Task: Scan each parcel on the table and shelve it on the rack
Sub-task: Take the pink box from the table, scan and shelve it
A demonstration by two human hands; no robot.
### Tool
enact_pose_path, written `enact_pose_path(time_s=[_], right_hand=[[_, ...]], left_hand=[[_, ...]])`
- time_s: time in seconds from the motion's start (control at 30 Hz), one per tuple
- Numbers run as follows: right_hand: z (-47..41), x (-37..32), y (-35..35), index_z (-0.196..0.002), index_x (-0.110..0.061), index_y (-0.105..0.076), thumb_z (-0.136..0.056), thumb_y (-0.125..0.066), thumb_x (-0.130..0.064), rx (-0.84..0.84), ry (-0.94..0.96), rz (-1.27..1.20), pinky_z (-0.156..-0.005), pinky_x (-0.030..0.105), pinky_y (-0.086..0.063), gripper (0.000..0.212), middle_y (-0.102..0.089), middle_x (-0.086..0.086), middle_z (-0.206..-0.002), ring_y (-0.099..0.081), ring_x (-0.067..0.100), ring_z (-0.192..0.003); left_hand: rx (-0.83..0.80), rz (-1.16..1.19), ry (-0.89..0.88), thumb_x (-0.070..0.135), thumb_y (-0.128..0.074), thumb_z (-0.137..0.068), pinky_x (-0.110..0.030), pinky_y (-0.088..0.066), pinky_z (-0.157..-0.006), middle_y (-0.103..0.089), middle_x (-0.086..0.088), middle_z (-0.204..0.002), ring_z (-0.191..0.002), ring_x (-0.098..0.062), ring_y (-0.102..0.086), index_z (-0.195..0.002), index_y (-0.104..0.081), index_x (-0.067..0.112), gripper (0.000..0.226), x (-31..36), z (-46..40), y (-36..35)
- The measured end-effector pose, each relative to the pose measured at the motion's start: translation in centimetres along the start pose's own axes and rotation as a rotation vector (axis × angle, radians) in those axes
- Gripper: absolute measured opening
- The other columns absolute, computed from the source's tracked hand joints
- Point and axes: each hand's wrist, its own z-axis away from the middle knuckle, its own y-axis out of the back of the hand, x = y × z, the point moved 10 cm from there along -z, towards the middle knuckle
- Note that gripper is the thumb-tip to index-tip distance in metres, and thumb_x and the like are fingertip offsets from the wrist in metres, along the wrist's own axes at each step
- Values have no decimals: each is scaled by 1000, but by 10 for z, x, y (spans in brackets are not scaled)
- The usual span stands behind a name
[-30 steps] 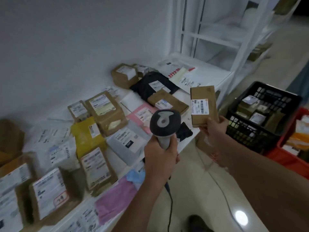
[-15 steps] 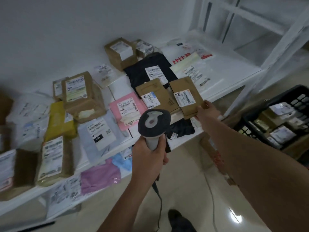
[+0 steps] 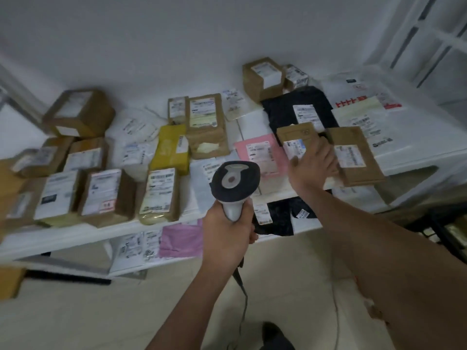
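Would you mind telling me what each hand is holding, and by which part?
The left hand grips the scanner by its handle. The right hand rests on a flat brown parcel; a grip cannot be told.

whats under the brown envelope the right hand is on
The brown envelope lies partly on a black bag and on a pink mailer. The right hand covers its near end, so what is under there is hidden.

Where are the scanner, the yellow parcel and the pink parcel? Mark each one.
scanner (image 3: pixel 236 179): head view, on the dark top of its head.
yellow parcel (image 3: pixel 169 150): head view, on the middle of its yellow wrap.
pink parcel (image 3: pixel 255 154): head view, on its white label.
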Motion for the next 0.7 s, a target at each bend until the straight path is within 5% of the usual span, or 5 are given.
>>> enact_pose_path(time_s=[0.27, 0.43, 0.57, 0.7], right_hand=[[176, -246, -92, -142, -16, -38, -92, -58, -35, -184, 376, -91, -113, 48, -22, 57, -36, 17, -143, -31, 38, -134], [355, -389, -148, -106, -11, -59, -88, -34, -52, -232, 649, -148, -91, 44, -37, 51, -55, 17, -116, -49, 37, -109], [510, -489, -198, -106, -13, -60, -92, -40, -43, -451, 815, -268, -90, 40, -35, 38, -58, 9, -112, -48, 30, -110], [620, -583, -233, -109, -11, -58, -95, -48, -33, -617, 955, -298, -87, 41, -37, 28, -56, 9, -110, -46, 30, -109]], left_hand=[[270, 31, -20, 21, -60, -95, -36, -56, -49, -63, -13, -55, -45, -20, -64, -78, -61, -3, 29, -33, 24, 249], [462, 66, -18, 21, -60, -96, -24, -52, -45, -64, -20, -61, -45, -18, -64, -81, -61, -4, 30, -70, 64, 443], [643, 57, -6, 22, -58, -97, -18, -45, -42, -64, -20, -60, -46, -18, -62, -78, -59, -9, 37, -91, 103, 590], [840, 96, 8, 24, -58, -96, -33, -52, -48, -63, -18, -60, -51, -26, -66, -77, -57, -4, 33, -110, 135, 710]])
